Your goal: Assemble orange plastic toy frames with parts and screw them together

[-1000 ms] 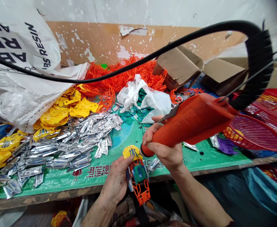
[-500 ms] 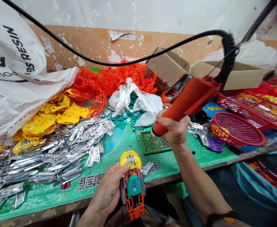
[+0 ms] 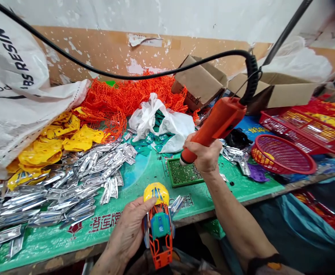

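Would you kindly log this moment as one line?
left hand: holds toy car | right hand: grips orange screwdriver, tip at green tray | silver parts: heaped left

Toy assembly workshop: bench (image 3: 121, 225) heaped with plastic parts (image 3: 78, 179), resin sack (image 3: 18, 88).

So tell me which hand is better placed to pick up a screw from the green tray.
Probably the right hand: it grips the orange driver, whose tip sits over the green tray. The left hand is holding the toy car near the table edge.
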`<move>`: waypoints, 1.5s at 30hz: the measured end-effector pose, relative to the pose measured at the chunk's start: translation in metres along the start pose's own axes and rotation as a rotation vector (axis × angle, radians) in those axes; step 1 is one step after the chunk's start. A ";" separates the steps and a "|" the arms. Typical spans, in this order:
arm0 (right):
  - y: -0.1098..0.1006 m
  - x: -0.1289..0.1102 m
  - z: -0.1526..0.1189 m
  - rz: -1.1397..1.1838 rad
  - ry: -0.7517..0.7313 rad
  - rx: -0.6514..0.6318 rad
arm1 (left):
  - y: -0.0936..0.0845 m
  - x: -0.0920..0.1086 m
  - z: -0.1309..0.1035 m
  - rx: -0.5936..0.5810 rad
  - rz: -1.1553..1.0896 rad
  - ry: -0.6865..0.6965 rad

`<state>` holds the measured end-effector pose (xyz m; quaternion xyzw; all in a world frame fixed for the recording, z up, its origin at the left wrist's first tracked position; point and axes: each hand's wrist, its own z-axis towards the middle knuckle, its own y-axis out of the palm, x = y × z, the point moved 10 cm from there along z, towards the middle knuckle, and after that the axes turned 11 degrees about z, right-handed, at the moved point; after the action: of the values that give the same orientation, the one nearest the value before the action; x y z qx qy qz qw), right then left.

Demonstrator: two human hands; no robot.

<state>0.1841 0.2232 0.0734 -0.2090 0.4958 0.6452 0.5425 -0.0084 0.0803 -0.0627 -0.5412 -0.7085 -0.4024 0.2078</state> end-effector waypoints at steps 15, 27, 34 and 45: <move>0.001 0.001 -0.003 -0.042 0.023 0.040 | 0.003 0.004 -0.003 -0.030 -0.024 0.063; 0.018 -0.038 -0.006 0.136 -0.024 -0.050 | -0.012 0.000 0.007 0.087 -0.169 0.050; 0.063 -0.052 -0.044 0.387 0.199 -0.208 | -0.005 -0.001 0.006 0.043 -0.198 0.054; 0.077 -0.031 -0.066 0.387 0.300 -0.217 | -0.004 0.001 0.006 0.002 -0.179 0.125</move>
<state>0.1061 0.1572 0.1022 -0.2607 0.5294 0.7479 0.3040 -0.0120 0.0856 -0.0667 -0.4494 -0.7400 -0.4517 0.2155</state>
